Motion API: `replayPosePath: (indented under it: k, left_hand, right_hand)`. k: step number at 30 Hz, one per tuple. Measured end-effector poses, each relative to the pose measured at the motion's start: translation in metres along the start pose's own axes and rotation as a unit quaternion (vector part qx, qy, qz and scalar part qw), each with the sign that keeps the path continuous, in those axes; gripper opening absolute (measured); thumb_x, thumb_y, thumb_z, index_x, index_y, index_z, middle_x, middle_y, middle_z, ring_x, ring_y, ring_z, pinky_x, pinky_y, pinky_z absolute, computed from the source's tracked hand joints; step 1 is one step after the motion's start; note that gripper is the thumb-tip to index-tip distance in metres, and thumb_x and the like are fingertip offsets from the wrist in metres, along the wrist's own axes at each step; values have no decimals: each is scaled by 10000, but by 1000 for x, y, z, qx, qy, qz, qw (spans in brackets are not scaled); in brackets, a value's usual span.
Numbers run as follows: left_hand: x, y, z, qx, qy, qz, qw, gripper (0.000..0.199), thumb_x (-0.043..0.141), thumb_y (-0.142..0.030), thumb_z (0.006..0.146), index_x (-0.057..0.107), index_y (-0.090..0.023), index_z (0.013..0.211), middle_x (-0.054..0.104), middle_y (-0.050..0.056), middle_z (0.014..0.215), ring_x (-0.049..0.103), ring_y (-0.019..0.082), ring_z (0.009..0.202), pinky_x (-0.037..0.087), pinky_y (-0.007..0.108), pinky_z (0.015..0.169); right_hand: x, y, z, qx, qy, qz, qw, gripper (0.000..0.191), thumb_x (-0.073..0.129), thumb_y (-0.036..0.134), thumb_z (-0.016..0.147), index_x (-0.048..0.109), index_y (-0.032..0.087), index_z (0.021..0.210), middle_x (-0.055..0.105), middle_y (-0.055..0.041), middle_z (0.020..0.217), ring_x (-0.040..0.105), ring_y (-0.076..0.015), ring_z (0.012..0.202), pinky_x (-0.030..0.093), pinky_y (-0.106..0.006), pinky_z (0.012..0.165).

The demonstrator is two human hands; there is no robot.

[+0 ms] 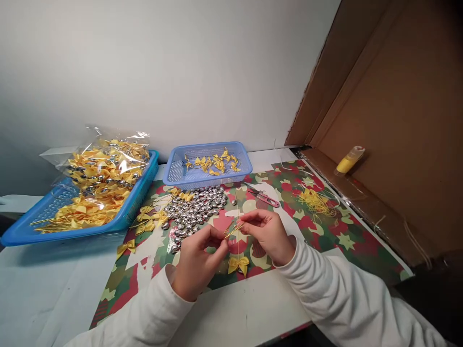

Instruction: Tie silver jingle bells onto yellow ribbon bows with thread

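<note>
My left hand [204, 260] and my right hand [265, 233] meet above the patterned sheet, both with fingers pinched. Between them runs a thin yellow cord [234, 230], gripped at either side. A yellow ribbon bow [238, 265] hangs or lies just below, in line with the cord; I cannot tell whether it touches the sheet. Silver beads [200, 205] are heaped beyond my left hand. More yellow bows [146, 225] with cords lie left of the beads. Pink-handled thread snips [265, 197] rest behind my right hand.
A light blue basket [206, 183] at the back holds several bows. The larger blue basket [139, 207] on the left carries a clear bag [108, 161] of bows and beads. Tangled yellow cord [316, 201] lies at right, near a yellow spool [349, 161] on the cardboard ledge.
</note>
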State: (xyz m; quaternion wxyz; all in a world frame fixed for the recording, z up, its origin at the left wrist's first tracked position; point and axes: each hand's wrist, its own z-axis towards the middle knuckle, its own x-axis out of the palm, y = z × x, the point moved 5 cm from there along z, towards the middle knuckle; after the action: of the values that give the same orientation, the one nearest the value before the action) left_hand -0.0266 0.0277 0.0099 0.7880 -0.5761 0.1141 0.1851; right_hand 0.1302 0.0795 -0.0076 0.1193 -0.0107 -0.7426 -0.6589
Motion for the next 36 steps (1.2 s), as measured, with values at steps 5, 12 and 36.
replayPosePath:
  k: [5,12,36]
  left_hand:
    - [-1,-3,1,10,-1,29,1000,98,599,-166,783,593,-175,686,644,-9,602,623,119,524,521,208,507]
    - [2,-5,-3,36,8,57,998,103,585,-151,784,594,-186,687,654,-19,601,612,110,518,505,208,514]
    - [7,-7,-2,-10,-22,-22,999,67,654,-216,798,709,-179,791,756,27,706,706,160,596,569,218,530]
  right_hand:
    - [1,4,-2,-7,10,-2,1000,211,814,299,597,690,163,700,735,-42,719,717,-191,719,585,-277,642]
    - [5,2,-3,-28,18,-5,999,234,805,339,635,649,171,685,685,-8,661,687,-157,659,587,-265,621]
    - [11,3,-10,-169,-3,-31,985,111,726,216,699,618,189,690,642,-2,677,639,-130,640,562,-248,604]
